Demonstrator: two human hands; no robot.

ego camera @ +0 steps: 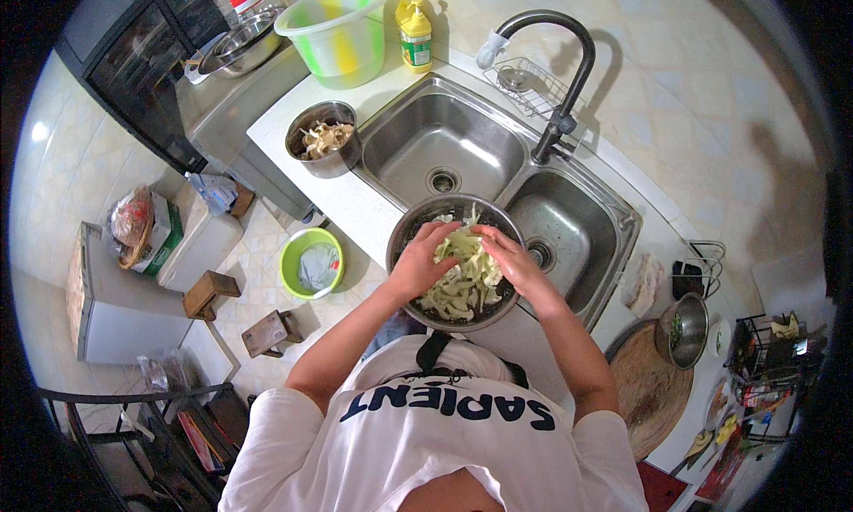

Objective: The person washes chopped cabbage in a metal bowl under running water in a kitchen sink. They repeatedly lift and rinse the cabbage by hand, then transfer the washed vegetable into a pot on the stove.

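Note:
A round metal bowl [460, 324] stands at the front edge of the double sink, in front of my body. In it lie pale green, sliced vegetable pieces [463, 289]. My left hand [426, 262] reaches in over the bowl's left side, its fingers curved on the pieces. From the right, my right hand [508, 255] bends over the same heap, fingertips near those of the left. Whether either hand grips any pieces cannot be told, as the fingers partly hide them.
A steel pot [331, 164] of sliced mushrooms stands left of the steel sink [433, 145]. Behind are a striped plastic tub [336, 39], a yellow pump bottle [416, 39] and a black faucet [586, 59]. A round wooden chopping board [650, 392] lies right. A green bucket [288, 264] stands on the floor.

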